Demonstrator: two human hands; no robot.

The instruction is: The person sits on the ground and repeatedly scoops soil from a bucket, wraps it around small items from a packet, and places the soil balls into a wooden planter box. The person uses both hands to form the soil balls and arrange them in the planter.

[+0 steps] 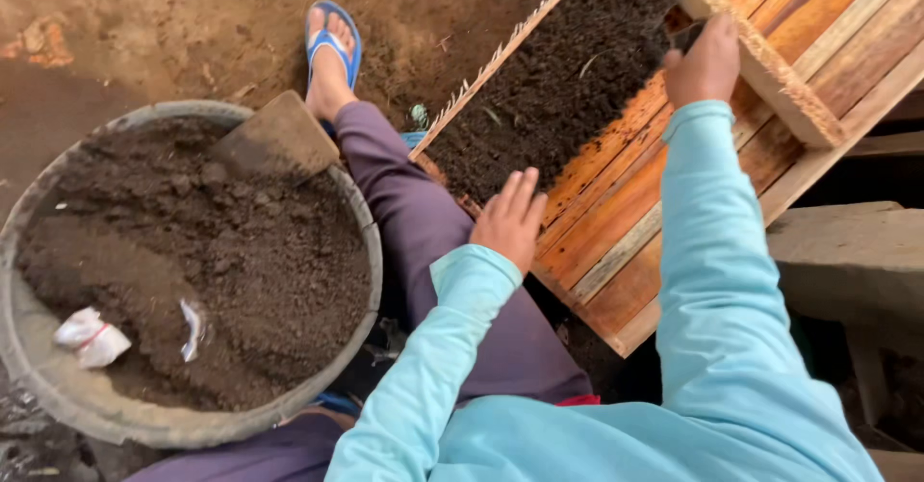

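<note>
Wood tray (616,203) w/ dark soil (568,78): left hand (510,217) flat, fingers together, on its edge; right hand (705,62) grips small dark tool (685,36) (partly hidden).

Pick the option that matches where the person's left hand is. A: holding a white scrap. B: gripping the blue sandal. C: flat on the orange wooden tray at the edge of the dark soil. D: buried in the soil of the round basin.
C: the left hand lies open, fingers spread, on the orange wooden tray beside its dark soil, well apart from the round basin.
</note>
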